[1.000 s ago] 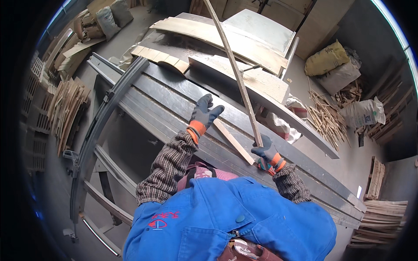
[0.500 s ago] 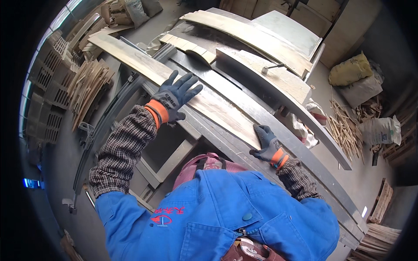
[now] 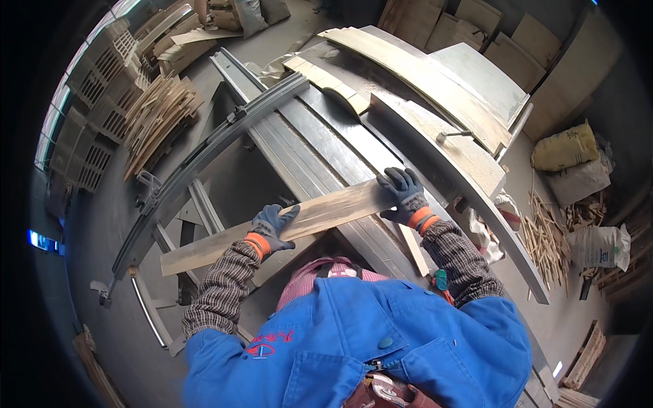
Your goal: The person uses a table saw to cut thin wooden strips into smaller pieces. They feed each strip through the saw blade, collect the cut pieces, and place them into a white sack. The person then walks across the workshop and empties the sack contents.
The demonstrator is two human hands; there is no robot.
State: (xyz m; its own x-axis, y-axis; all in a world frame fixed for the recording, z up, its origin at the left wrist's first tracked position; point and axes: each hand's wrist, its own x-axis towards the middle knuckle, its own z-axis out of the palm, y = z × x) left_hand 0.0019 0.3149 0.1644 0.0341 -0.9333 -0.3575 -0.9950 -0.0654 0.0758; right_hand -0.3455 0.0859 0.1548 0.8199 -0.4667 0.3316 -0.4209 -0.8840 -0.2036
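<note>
A long wooden board point(image 3: 326, 211) lies crosswise in front of me over the metal saw table point(image 3: 320, 146), its left end reaching past the table frame. My left hand point(image 3: 273, 226), in a grey glove with an orange cuff, is closed around the board near its middle. At the board's right end my right hand point(image 3: 404, 196), gloved alike, grips it with the thumb on the near side. A narrow wooden strip point(image 3: 413, 250) lies on the table below my right hand. Close to my right forearm is a small green and orange object point(image 3: 442, 280) I cannot make out.
A long metal fence point(image 3: 469, 180) with a lever handle runs along the table's right side. A curved metal rail point(image 3: 197, 149) crosses on the left. Beyond lie pale boards point(image 3: 415, 71). Stacked wood strips point(image 3: 160, 122) and filled sacks point(image 3: 564, 146) stand on the floor.
The board has swung from lying along the table to lying across it, nearer to me. My left hand, spread flat before, now grips it; my right hand has moved up with its end.
</note>
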